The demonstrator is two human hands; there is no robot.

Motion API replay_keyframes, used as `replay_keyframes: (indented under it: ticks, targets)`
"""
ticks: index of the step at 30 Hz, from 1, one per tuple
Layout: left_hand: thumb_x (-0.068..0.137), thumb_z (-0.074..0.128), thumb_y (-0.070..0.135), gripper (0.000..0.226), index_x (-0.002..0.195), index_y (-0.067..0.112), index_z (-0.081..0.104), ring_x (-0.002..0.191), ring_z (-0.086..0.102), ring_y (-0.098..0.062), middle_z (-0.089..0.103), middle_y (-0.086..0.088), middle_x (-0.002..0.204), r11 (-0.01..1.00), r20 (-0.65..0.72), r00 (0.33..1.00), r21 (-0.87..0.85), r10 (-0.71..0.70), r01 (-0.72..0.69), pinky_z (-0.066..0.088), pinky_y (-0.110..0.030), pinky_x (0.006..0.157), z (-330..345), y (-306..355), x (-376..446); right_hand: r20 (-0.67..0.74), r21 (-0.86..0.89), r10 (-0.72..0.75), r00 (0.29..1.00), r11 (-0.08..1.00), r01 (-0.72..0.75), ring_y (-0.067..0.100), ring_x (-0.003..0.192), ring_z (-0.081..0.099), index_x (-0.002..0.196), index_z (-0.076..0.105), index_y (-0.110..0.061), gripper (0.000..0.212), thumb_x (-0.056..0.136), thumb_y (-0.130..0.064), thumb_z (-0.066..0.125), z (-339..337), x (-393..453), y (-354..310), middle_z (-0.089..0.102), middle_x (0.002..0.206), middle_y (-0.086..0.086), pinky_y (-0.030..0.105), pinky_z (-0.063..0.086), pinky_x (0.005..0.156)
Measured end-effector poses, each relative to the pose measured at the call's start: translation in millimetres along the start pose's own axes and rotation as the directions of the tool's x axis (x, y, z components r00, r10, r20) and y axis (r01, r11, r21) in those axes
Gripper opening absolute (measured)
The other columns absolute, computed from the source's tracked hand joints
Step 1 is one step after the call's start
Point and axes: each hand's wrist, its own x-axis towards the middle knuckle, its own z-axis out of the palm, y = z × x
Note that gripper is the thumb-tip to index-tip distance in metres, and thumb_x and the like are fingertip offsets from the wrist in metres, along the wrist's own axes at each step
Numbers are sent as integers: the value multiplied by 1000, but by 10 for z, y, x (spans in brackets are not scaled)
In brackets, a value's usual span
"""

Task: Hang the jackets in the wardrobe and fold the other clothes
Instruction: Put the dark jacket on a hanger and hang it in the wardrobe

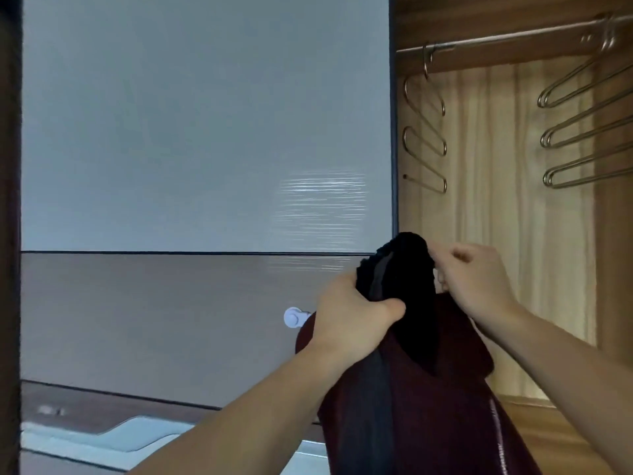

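Before the open wardrobe [513, 234], a person holds up a dark maroon jacket [421, 406] with a black collar [407, 269] at the edge of the sliding door [205, 132]. Left hand [349, 313] grips the bunched collar from the left, its fingers curled round the fabric and the thumb pressed across the front. Right hand [472, 279] is at the collar's right side, fingers curled and pinching the cloth near its top. The jacket hangs down from both hands toward the lower edge of the view, a zip line showing on its right side. Up inside the wardrobe a metal rail [507, 39] carries an S-shaped multi-tier hanger [426, 132] on the left and a group of wire hangers [582, 132] on the right, all bare. A small white round knob [293, 317] sits on the door just left of the left hand.
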Motion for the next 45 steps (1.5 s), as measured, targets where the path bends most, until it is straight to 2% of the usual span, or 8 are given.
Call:
replay_keyframes:
  ticks: [3, 7, 20, 26, 30, 38, 42, 45]
  targets:
    - [69, 71, 5, 14, 66, 14, 60, 54, 55, -3, 58, 13, 55, 999, -46, 999, 42, -26, 28, 42, -15, 49, -169, -75, -71, 90, -67, 246, 965, 968, -240, 22, 103, 62, 118, 63, -16, 44, 92, -51, 54, 259, -41, 385, 66, 114, 3, 30, 45, 81]
    - [66, 72, 6, 17, 61, 12, 57, 49, 50, -1, 54, 13, 51, 986, -77, 996, 155, -54, 65, 39, -18, 46, -294, -179, -92, 200, -29, 518, 831, 851, -524, 32, 138, 36, 155, 10, -11, 92, 89, -53, 58, 610, 103, 798, 29, 155, 13, 36, 34, 109]
    - [64, 69, 1, 32, 53, 18, 44, 42, 43, -4, 44, 15, 43, 915, -195, 968, 342, -155, 216, 34, -19, 42, -414, -519, -13, 410, 180, 334, 849, 883, -434, 23, 135, 42, 154, 19, -22, 148, 32, -89, 70, 978, 5, 1259, 40, 150, 0, 45, 33, 113]
    - [52, 68, 17, 18, 58, 12, 51, 44, 46, -6, 48, 12, 46, 915, -256, 953, 322, -162, 243, 37, -23, 46, -421, -560, -28, 342, 217, 282, 896, 905, -367, 6, 105, 60, 138, 39, -23, 82, 72, -58, 74, 925, 9, 1347, 61, 124, -8, 22, 46, 88]
    - [63, 70, 7, 25, 56, 18, 49, 42, 45, -2, 47, 16, 43, 925, -243, 958, 308, -150, 223, 34, -17, 43, -310, -503, -15, 317, 164, 283, 906, 924, -346, 12, 118, 54, 147, 31, -26, 114, 55, -80, 69, 729, 2, 1351, 55, 134, -8, 34, 41, 104]
    - [63, 68, 5, 20, 60, 15, 51, 44, 45, -2, 46, 16, 46, 961, -89, 986, 229, -139, 156, 35, -17, 44, 105, -360, 3, 310, 95, 329, 892, 923, -373, 21, 142, 31, 154, 13, -27, 100, 75, -71, 55, 2, 48, 1530, 28, 157, 1, 39, 25, 113]
    - [64, 68, 3, 26, 56, 18, 49, 43, 44, 0, 46, 17, 44, 973, -11, 993, 198, -118, 117, 34, -15, 43, 304, -276, 15, 246, 103, 369, 896, 909, -403, 22, 141, 32, 154, 17, -24, 99, 76, -71, 57, -446, 72, 1623, 32, 155, 0, 39, 25, 114]
    - [64, 69, 3, 32, 53, 21, 45, 41, 43, 1, 45, 18, 41, 976, 23, 996, 201, -89, 82, 32, -13, 41, 447, -236, 10, 218, 134, 378, 900, 902, -411, 19, 128, 48, 149, 32, -23, 120, 52, -83, 69, -800, 59, 1609, 48, 142, -3, 39, 32, 113]
